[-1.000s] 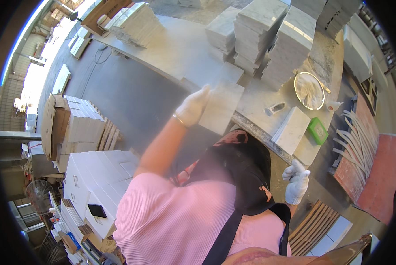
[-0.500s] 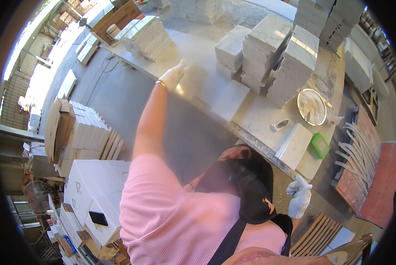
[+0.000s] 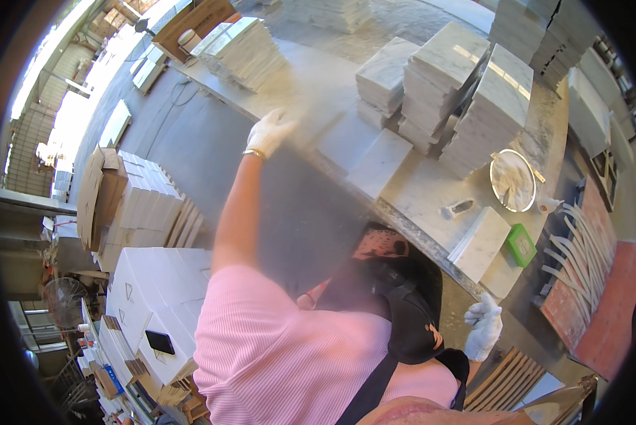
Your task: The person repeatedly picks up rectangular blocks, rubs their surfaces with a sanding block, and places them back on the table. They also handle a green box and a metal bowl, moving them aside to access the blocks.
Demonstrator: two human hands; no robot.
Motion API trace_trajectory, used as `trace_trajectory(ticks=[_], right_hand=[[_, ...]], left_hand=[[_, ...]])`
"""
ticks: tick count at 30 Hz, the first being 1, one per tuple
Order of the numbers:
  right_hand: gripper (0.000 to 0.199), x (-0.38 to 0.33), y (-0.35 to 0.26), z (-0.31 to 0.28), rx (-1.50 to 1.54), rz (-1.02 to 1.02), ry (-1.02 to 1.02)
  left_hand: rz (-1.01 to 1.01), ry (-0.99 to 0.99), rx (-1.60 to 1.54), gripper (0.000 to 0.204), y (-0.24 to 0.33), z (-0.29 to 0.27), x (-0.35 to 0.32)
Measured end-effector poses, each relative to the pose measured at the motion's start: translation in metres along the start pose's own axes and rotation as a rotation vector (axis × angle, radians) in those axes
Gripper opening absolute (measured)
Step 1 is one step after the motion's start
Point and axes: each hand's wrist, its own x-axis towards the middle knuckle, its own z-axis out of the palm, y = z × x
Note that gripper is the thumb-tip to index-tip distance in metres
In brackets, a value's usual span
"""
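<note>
My left hand (image 3: 272,132), in a white glove, is stretched out at the near edge of the long worktable (image 3: 250,113). Its fingers are slightly bent and partly hazed; I see nothing in them. To its right, a flat marble tile (image 3: 380,164) lies along the table edge, apart from the hand. My right hand (image 3: 483,328), also gloved, hangs just off the table's near right corner with fingers loosely apart and nothing in them. Closest to it are a small stack of white tiles (image 3: 481,244) and a green block (image 3: 521,245).
Tall stacks of marble tiles (image 3: 442,74) stand on the table, with another stack (image 3: 243,53) at its far left. A round bowl of whitish material (image 3: 513,180) sits at the right. White boxes (image 3: 151,283) bearing a phone (image 3: 160,342) stand at my left.
My left hand has drawn back slightly toward me and left, its fingers more bent. My right hand stays by the table corner. The whole view has shifted a little.
</note>
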Motion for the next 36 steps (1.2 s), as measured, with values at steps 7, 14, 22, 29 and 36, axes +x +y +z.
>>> trace_trajectory(ticks=[7, 14, 22, 29, 36], right_hand=[[0.065, 0.002, 0.002, -0.006, -0.002, 0.006, 0.006], [0.063, -0.002, 0.005, -0.011, 0.029, 0.001, 0.04], [0.063, -0.004, 0.009, -0.015, 0.025, -0.016, 0.029], [0.063, 0.003, 0.001, -0.012, 0.038, -0.035, 0.057], [0.06, 0.008, -0.006, -0.014, 0.014, -0.069, 0.062]], left_hand=[[0.039, 0.018, 0.133, 0.08, 0.027, 0.016, -0.044], [-0.076, -0.006, 0.136, 0.096, 0.028, 0.013, -0.035], [-0.002, 0.181, 0.187, 0.086, 0.012, 0.023, -0.033], [0.438, 0.284, -0.235, 0.048, 0.095, 0.049, -0.13], [0.918, -0.196, -0.523, 0.039, 0.224, 0.093, -0.198]])
